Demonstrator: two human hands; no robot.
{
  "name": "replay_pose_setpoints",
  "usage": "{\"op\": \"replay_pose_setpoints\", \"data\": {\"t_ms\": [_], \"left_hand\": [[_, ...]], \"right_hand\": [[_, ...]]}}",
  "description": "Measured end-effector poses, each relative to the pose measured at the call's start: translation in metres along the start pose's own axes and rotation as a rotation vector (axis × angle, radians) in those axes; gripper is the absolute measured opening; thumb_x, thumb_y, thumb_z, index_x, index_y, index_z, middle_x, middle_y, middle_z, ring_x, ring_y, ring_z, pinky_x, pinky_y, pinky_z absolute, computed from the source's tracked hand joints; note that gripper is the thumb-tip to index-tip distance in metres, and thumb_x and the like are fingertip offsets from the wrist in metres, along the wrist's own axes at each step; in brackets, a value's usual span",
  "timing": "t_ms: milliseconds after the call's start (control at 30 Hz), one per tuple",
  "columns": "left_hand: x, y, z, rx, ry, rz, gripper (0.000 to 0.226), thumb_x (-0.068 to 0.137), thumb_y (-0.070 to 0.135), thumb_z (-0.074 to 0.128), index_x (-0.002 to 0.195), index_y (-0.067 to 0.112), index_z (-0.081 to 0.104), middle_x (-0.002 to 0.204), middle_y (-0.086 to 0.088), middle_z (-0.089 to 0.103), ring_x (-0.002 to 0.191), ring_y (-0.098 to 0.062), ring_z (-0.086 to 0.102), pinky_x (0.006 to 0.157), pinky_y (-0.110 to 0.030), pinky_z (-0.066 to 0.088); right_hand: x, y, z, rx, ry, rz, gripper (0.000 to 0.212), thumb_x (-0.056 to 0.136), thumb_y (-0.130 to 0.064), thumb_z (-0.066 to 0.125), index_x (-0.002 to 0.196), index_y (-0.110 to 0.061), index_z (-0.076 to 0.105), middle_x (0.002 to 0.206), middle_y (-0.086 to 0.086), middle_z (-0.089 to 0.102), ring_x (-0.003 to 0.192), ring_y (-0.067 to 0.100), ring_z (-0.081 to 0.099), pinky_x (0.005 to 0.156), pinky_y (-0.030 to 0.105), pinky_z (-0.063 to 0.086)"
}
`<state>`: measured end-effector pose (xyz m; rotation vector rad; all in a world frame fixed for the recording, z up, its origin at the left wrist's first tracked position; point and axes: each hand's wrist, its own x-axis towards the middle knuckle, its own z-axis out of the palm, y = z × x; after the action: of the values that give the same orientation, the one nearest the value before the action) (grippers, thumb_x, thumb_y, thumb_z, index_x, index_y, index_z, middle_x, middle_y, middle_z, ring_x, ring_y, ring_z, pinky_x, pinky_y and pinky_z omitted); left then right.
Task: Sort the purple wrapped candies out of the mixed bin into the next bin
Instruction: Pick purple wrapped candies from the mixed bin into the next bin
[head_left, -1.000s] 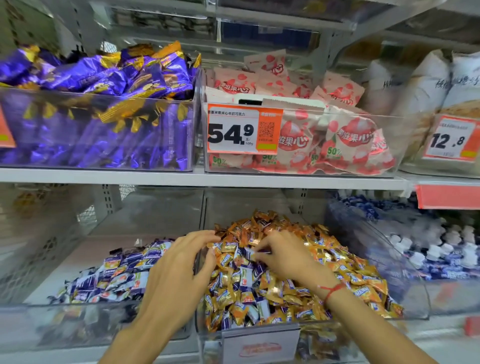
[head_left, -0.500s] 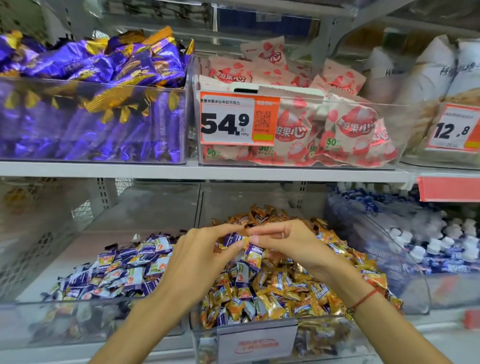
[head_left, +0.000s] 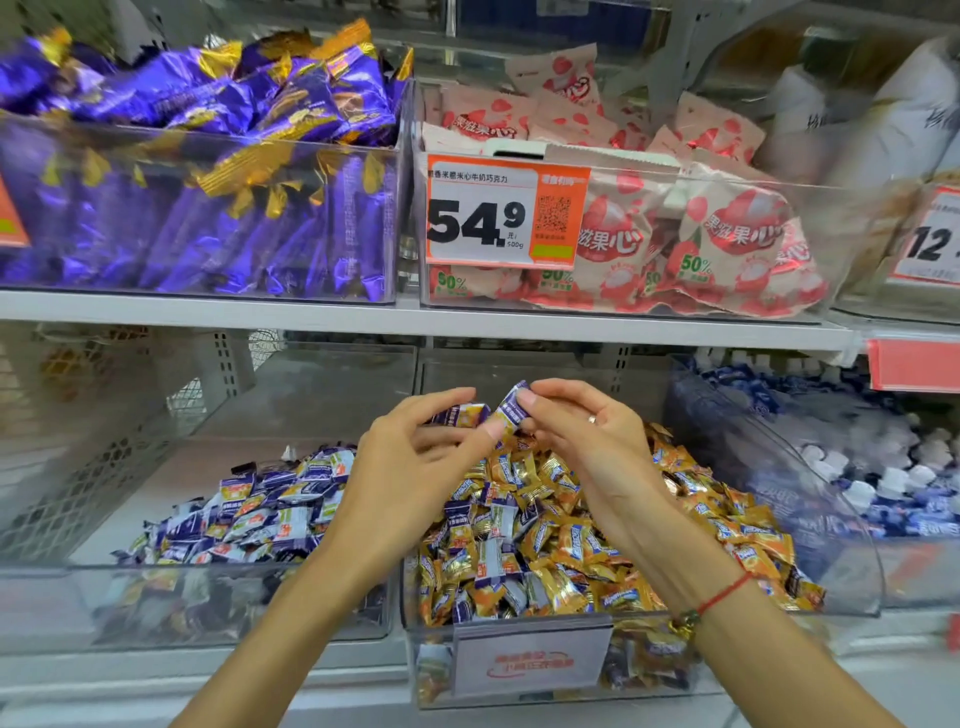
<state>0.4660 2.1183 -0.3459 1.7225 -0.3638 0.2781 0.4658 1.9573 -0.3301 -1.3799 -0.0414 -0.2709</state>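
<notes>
Both hands had risen clear of the heap since a second earlier: right hand (head_left: 597, 441) pinching one purple candy (head_left: 511, 410) at its fingertips, left hand (head_left: 410, 467) with its grip closed on a second purple candy (head_left: 460, 414) and its thumb touching the first, apparently to take it over. Held above the mixed bin (head_left: 530, 660), whose orange-wrapped heap showed more purple pieces. Destination, the next bin (head_left: 234, 613) at left, already held purple candies; likely gathered for one drop.
</notes>
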Motion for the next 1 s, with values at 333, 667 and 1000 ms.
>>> {"op": "replay_pose_setpoints", "data": {"t_ms": [333, 667, 1000], "left_hand": [[-0.004, -0.002, -0.023, 0.005, 0.051, 0.032, 0.030, 0.079, 0.042, 0.065, 0.107, 0.032, 0.069, 0.093, 0.006, 0.075, 0.079, -0.004, 0.071, 0.070, -0.019, 0.056], [0.000, -0.049, -0.075, 0.673, 0.144, 0.136, 0.025, 0.097, 0.018, 0.054, 0.115, 0.031, 0.065, 0.117, 0.019, 0.056, 0.093, 0.002, 0.057, 0.079, -0.024, 0.043], [-0.002, -0.062, -0.079, 0.706, -0.150, 0.055, 0.035, 0.100, 0.022, 0.046, 0.124, 0.046, 0.054, 0.150, 0.018, 0.031, 0.141, -0.008, 0.026, 0.115, -0.037, 0.028]], "right_hand": [[-0.005, -0.004, 0.031, -0.057, -0.250, -0.039, 0.014, 0.080, -0.008, 0.073, 0.094, -0.011, 0.071, 0.087, 0.008, 0.075, 0.079, 0.014, 0.070, 0.073, 0.019, 0.055], [0.021, 0.044, 0.001, -1.460, -1.024, -0.083, 0.061, 0.087, -0.023, 0.070, 0.140, -0.038, 0.046, 0.155, -0.007, 0.025, 0.141, 0.014, 0.022, 0.114, 0.039, 0.025], [0.032, 0.055, -0.009, -1.439, -0.626, -0.148, 0.023, 0.082, -0.036, 0.074, 0.102, -0.025, 0.074, 0.117, -0.011, 0.066, 0.112, 0.008, 0.057, 0.090, 0.028, 0.042]]}}
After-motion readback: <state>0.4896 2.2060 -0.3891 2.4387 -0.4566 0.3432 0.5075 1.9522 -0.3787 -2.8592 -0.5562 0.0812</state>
